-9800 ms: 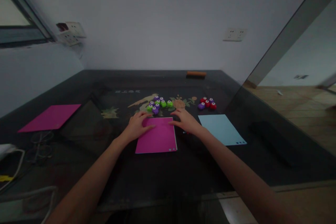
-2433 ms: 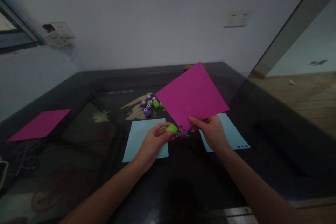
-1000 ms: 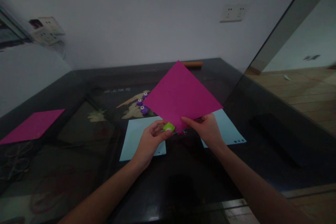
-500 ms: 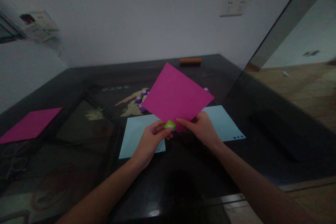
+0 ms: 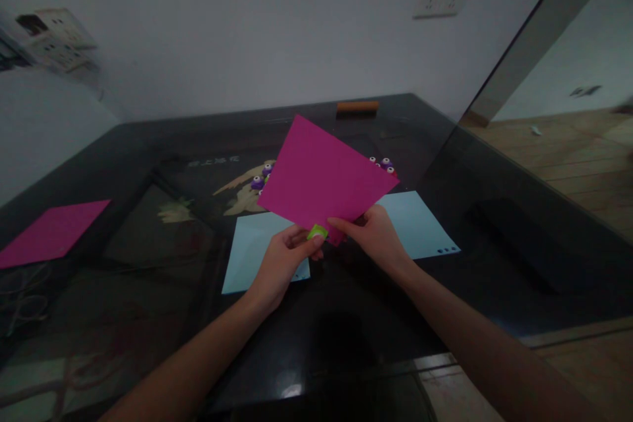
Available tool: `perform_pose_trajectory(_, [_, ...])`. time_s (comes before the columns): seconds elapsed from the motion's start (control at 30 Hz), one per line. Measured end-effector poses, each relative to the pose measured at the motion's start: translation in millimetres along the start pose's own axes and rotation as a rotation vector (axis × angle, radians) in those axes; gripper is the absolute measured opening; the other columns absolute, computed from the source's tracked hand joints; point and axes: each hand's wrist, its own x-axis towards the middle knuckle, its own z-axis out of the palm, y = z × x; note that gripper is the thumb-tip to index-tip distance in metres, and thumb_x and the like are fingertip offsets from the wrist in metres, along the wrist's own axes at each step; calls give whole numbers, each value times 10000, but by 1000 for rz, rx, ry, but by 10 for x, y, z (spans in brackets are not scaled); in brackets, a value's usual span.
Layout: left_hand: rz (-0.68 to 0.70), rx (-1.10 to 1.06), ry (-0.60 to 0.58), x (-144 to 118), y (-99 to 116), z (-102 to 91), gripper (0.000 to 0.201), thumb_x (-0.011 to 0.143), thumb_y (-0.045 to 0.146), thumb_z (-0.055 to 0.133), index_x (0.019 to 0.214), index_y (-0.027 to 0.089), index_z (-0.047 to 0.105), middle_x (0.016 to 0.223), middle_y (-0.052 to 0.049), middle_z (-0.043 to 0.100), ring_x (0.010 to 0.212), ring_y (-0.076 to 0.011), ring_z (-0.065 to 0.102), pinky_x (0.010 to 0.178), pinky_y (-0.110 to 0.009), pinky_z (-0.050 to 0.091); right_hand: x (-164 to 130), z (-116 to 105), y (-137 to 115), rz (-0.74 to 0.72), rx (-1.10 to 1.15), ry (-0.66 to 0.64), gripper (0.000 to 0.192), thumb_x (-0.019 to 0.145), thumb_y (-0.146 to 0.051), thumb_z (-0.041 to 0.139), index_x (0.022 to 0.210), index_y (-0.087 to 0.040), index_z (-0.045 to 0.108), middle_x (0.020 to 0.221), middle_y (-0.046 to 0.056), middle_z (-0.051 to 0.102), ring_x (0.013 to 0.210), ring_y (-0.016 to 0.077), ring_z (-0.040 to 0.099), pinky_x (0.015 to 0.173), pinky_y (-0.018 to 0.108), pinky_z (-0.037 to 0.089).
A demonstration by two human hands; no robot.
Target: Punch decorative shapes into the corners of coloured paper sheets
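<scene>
Pink paper (image 5: 324, 175), pinched at its near corner by the right hand (image 5: 376, 237) while the left hand (image 5: 281, 260) clamps a green punch (image 5: 317, 233) onto it, hangs above two blue sheets (image 5: 257, 247), hiding most purple punches (image 5: 258, 182) on the dark table (image 5: 148, 145).

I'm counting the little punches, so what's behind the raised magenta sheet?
Behind the magenta sheet, purple punches peek out left, and more punches right. Any between them are covered, so no full count.
</scene>
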Motion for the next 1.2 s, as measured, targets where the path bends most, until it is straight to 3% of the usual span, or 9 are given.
perform_pose_trajectory(1.03, [-14, -5, 0, 3, 13, 17, 261, 688, 306, 729, 893, 158, 665, 763, -3, 626, 604, -101, 503, 593, -233, 383, 17, 5, 20, -14, 34, -18, 208, 684, -323, 710, 738, -128, 663, 686, 52, 689, 579, 160, 601, 536, 266, 472])
perform_pose_trajectory(1.2, [-25, 19, 37, -1, 26, 22, 268, 672, 309, 737, 894, 173, 674, 806, -25, 663, 706, -138, 550, 568, -221, 374, 6, 8, -6, -14, 41, -18, 217, 679, -318, 711, 769, -126, 668, 733, 64, 703, 610, 168, 616, 550, 269, 481])
